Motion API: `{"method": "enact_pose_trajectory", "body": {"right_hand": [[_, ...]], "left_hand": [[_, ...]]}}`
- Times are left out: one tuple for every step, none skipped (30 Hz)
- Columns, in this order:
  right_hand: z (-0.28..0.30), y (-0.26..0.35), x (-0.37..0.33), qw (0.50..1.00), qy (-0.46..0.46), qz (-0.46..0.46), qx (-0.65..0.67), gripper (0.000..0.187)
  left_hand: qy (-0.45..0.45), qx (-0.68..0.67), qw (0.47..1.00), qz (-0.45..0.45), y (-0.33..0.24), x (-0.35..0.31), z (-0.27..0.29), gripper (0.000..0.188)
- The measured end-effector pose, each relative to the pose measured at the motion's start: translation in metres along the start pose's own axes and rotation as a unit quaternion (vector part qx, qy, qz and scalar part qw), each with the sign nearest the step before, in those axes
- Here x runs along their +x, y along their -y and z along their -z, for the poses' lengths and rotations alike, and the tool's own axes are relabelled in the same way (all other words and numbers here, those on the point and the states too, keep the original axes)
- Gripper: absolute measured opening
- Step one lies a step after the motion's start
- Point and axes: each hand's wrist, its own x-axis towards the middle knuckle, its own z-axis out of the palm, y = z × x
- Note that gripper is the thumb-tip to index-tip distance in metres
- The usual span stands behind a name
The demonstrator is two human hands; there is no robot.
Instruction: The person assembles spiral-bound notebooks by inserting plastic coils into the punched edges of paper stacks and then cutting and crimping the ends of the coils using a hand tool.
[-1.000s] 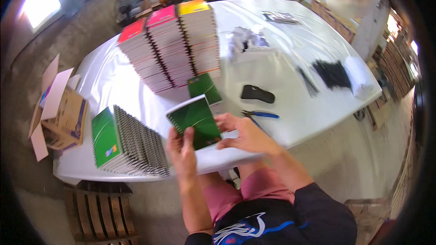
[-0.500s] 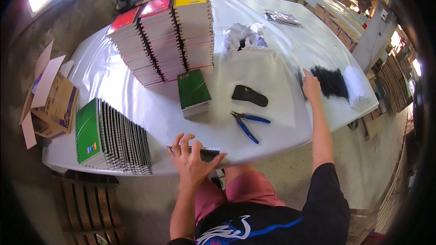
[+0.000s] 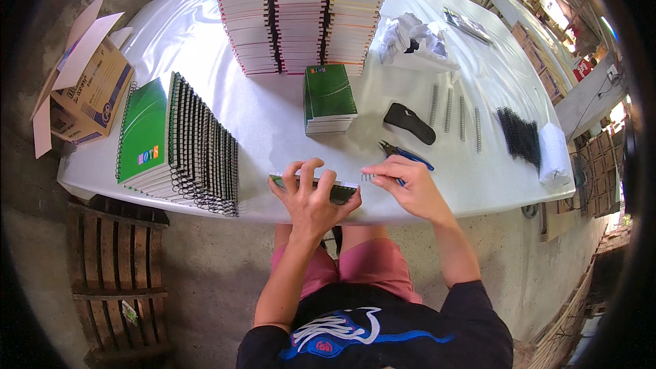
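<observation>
Near the table's front edge, my left hand (image 3: 309, 195) grips a thin notebook (image 3: 343, 194) from above, thumb on one side and fingers on the other. The notebook stands on its edge, and a strip of green cover shows past my fingers. My right hand (image 3: 415, 190) pinches a small spiral binding coil (image 3: 368, 177) close to the notebook's right end. Most of that coil is hidden by my fingers. Just beyond this hand lie blue-handled cutting pliers (image 3: 413, 156) and a black pouch-like case (image 3: 410, 123). A short stack of green notebooks (image 3: 330, 96) sits ahead of my left hand.
Several loose coils (image 3: 449, 111) lie side by side, left of a black coil pile (image 3: 519, 137) and a white bundle (image 3: 553, 157). Spiral-bound green notebooks (image 3: 147, 133) stand at left, near an open cardboard box (image 3: 92, 96). Tall notebook stacks (image 3: 297, 24) rise at the back.
My right hand has come from the coils at the right to beside the notebook, with a coil pinched in it. My left hand still grips the notebook. The view has shifted.
</observation>
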Motion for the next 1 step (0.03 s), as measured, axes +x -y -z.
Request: {"method": "enact_pose_trajectory", "body": {"right_hand": [[-0.0045, -0.0022, 0.0015, 1.0, 0.009, -0.024, 0.012, 0.03]], "left_hand": [[0.001, -0.013, 1.0, 0.014, 0.0015, -0.0035, -0.0042, 0.038]]}}
